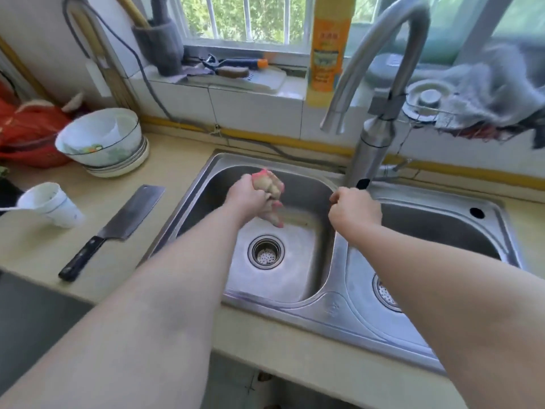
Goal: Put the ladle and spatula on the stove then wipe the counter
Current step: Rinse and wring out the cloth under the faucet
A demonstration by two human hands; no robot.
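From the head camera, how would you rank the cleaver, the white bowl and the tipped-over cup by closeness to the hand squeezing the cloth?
Measured from the left hand, which grips the cloth over the left sink basin:
1. Cleaver, on the counter just left of the sink.
2. White bowl, farther back and left, on stacked plates.
3. Cup, lying on its side near the left edge.

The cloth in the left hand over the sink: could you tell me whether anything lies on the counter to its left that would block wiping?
Yes: a cleaver, a tipped cup and stacked bowls lie on the counter.
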